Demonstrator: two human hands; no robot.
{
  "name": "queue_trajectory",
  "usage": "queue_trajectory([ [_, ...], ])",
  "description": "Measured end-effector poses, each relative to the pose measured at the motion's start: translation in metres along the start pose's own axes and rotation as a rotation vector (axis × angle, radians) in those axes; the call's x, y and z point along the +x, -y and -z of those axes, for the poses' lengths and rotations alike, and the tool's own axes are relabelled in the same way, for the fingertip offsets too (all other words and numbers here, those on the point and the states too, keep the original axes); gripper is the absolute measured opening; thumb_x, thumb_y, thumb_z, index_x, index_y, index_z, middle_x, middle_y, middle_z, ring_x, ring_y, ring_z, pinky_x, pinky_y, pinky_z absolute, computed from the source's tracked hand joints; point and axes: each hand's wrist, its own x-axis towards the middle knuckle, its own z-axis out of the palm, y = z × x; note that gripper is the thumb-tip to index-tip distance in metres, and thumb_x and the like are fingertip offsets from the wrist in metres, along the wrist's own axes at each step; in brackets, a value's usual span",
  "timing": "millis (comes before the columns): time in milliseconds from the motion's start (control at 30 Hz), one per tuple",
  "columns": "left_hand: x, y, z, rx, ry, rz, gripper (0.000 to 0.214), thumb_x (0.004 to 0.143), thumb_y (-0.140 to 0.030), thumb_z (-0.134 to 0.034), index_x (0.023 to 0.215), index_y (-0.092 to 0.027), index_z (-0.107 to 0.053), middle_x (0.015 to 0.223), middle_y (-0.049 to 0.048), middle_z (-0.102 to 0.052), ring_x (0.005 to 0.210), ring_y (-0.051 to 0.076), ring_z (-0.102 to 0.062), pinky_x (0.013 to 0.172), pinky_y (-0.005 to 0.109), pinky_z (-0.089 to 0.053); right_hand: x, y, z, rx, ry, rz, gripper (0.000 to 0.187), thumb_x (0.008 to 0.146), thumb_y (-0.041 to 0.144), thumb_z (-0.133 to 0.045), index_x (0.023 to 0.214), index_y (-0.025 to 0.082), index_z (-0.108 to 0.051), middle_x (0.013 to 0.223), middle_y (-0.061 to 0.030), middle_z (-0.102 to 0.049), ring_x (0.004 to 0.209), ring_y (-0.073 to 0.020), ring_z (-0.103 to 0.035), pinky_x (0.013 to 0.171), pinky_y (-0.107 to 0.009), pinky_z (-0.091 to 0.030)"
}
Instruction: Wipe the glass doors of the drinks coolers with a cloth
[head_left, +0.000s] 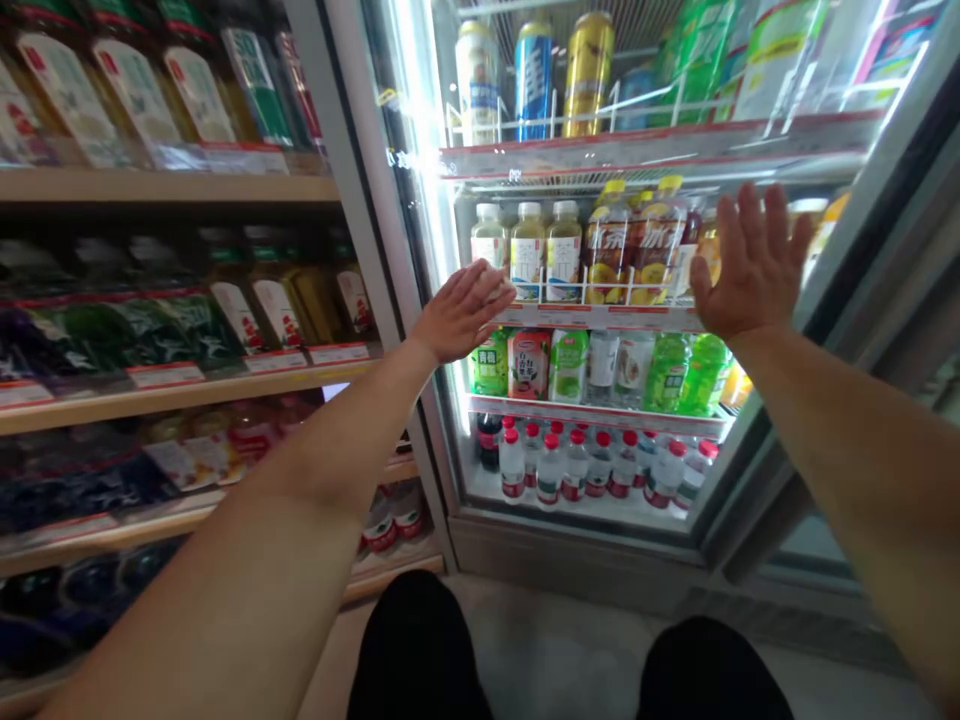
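- Shop aisle: a lit glass-door drinks cooler (352, 200) stands open, with wooden shelving (172, 185) of packaged goods at its left.
- Left hand (459, 312): fingers (491, 285) straight and pressed together, palm down, gripping nothing. The tips lie at the left end of the cooler's second shelf rail (600, 317), just before the pale plastic bottles with white caps (527, 250); contact cannot be told.
- Right hand (750, 265): fingers (750, 215) spread wide, palm towards the cooler, empty. It is raised before the rail's right end, just beside the brown plastic tea bottles with yellow caps (634, 245).
- Green plastic bottles (686, 372) stand on the shelf beneath.
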Motion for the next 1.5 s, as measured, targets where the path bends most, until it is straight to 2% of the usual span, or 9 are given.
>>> queue_trajectory([
  [67, 0.007, 0.011, 0.005, 0.009, -0.036, 0.073, 0.070, 0.111, -0.069, -0.016, 0.168, -0.035, -0.039, 0.177, -0.0099, -0.031, 0.169, 0.029, 0.000, 0.140, 0.055, -0.012, -0.001, 0.000, 0.000, 0.008, -0.011, 0.010, 0.075, 0.105, 0.049, -0.043, 0.171, 0.014, -0.032, 0.177, -0.0167, -0.024, 0.167, -0.0377, -0.013, 0.132, -0.068, -0.006],
  [233, 0.021, 0.010, 0.003, 0.087, -0.212, 0.175, 0.073, 0.113, -0.063, -0.030, 0.173, -0.022, -0.031, 0.181, 0.0106, -0.018, 0.169, 0.034, 0.001, 0.138, 0.059, -0.011, -0.002, 0.000, -0.001, 0.010, -0.035, 0.007, 0.075, 0.106, 0.054, -0.040, 0.170, 0.016, -0.035, 0.177, -0.0136, -0.028, 0.167, -0.0352, -0.016, 0.134, -0.066, -0.008],
  [400, 0.034, -0.005, 0.007, 0.014, -0.022, -0.079, 0.061, 0.112, -0.059, -0.032, 0.169, -0.038, -0.038, 0.177, 0.0003, -0.033, 0.168, 0.030, -0.015, 0.137, 0.056, -0.018, -0.001, -0.001, -0.002, 0.006, -0.043, 0.002, 0.076, 0.103, 0.055, -0.042, 0.169, 0.015, -0.039, 0.175, -0.0133, -0.030, 0.166, -0.0366, -0.018, 0.133, -0.067, -0.009],
  [600, 0.057, -0.006, 0.012, 0.053, -0.167, 0.118, 0.067, 0.111, -0.054, -0.041, 0.171, -0.022, -0.036, 0.180, 0.0130, -0.023, 0.168, 0.039, -0.005, 0.136, 0.061, -0.011, -0.001, -0.005, -0.005, 0.005, -0.044, 0.029, 0.074, 0.104, 0.047, -0.046, 0.170, 0.017, -0.035, 0.176, -0.0153, -0.029, 0.167, -0.0369, -0.017, 0.132, -0.070, -0.010],
  [800, 0.058, -0.028, -0.004, 0.079, -0.022, -0.234, 0.059, 0.113, -0.044, -0.042, 0.169, -0.027, -0.038, 0.176, 0.0076, -0.033, 0.168, 0.033, -0.010, 0.137, 0.054, -0.016, -0.001, -0.015, -0.017, -0.031, -0.096, 0.058, 0.076, 0.101, 0.047, -0.048, 0.170, 0.019, -0.036, 0.176, -0.0144, -0.030, 0.166, -0.0366, -0.019, 0.132, -0.071, -0.013],
  [1000, 0.094, -0.027, 0.007, 0.055, -0.091, -0.009, 0.065, 0.112, -0.047, -0.044, 0.171, -0.024, -0.033, 0.180, 0.0093, -0.022, 0.168, 0.037, -0.002, 0.136, 0.061, -0.009, -0.001, -0.010, -0.016, -0.041, -0.122, 0.050, 0.072, 0.105, 0.050, -0.045, 0.169, 0.018, -0.039, 0.174, -0.0147, -0.035, 0.166, -0.0355, -0.022, 0.132, -0.071, -0.014],
  [1200, 0.092, -0.058, 0.000, 0.041, 0.088, -0.313, 0.059, 0.112, -0.039, -0.048, 0.169, -0.030, -0.037, 0.178, 0.0009, -0.031, 0.167, 0.030, -0.015, 0.138, 0.054, -0.016, -0.001, -0.006, -0.012, -0.043, -0.088, 0.024, 0.071, 0.106, 0.049, -0.046, 0.169, 0.017, -0.038, 0.175, -0.0156, -0.033, 0.166, -0.0353, -0.021, 0.133, -0.070, -0.014],
  [1367, 0.106, -0.047, 0.001, 0.048, -0.079, -0.092, 0.063, 0.110, -0.034, -0.054, 0.170, -0.030, -0.036, 0.179, 0.0037, -0.028, 0.168, 0.035, -0.002, 0.136, 0.063, -0.010, -0.001, -0.003, -0.008, -0.029, -0.076, 0.021, 0.072, 0.107, 0.052, -0.040, 0.169, 0.016, -0.038, 0.175, -0.0145, -0.032, 0.166, -0.0349, -0.020, 0.133, -0.068, -0.012],
  [1500, 0.100, -0.058, -0.005, 0.052, -0.015, -0.161, 0.065, 0.108, -0.030, -0.055, 0.170, -0.028, -0.036, 0.178, 0.0042, -0.029, 0.167, 0.035, 0.000, 0.136, 0.063, -0.013, -0.001, -0.004, -0.009, -0.038, -0.075, 0.028, 0.071, 0.107, 0.050, -0.043, 0.169, 0.016, -0.038, 0.175, -0.0156, -0.032, 0.166, -0.0346, -0.020, 0.133, -0.069, -0.011],
])
